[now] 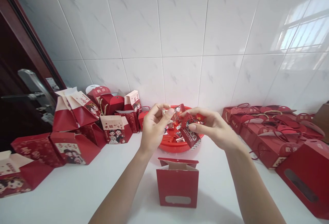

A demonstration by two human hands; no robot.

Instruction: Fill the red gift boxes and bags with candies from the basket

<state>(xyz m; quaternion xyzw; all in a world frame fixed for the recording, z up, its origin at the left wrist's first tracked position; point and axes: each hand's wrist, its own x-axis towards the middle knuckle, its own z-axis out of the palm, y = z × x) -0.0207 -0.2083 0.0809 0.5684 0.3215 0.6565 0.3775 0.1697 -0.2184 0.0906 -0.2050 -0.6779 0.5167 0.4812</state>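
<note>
**Small packets pinched in both hands above a red basket**

A small, shiny packet with pale and red printing [177, 112] is held in the left hand [153, 128], the thumb and fingers being closed to a pinch around its edge. By the right hand [214, 128], a small dark-red glossy packet [188, 119] is gripped between thumb and fingertips, the remaining fingers being loosely curled. Whether a further packet is caught in either grip cannot be told, as the wrappers overlap.

Both hands are raised over the round red plastic basket [174, 147], in which more wrapped pieces are contained. It is set on the white tabletop [110, 189], near the tiled wall [182, 80]. Nearer the viewer, an upright red cardboard box with an oval window [177, 186] is placed, its top flaps partly parted. Printed red boxes are grouped at both sides.

For good handling, wrappers are best pinched lightly by their edges, so that the film is not torn or creased. Overlapping packets should be separated by the fingertips, and the wrists kept above the basket so that any dropped piece is caught. The box's flaps are best kept from being knocked by the forearms.
</note>
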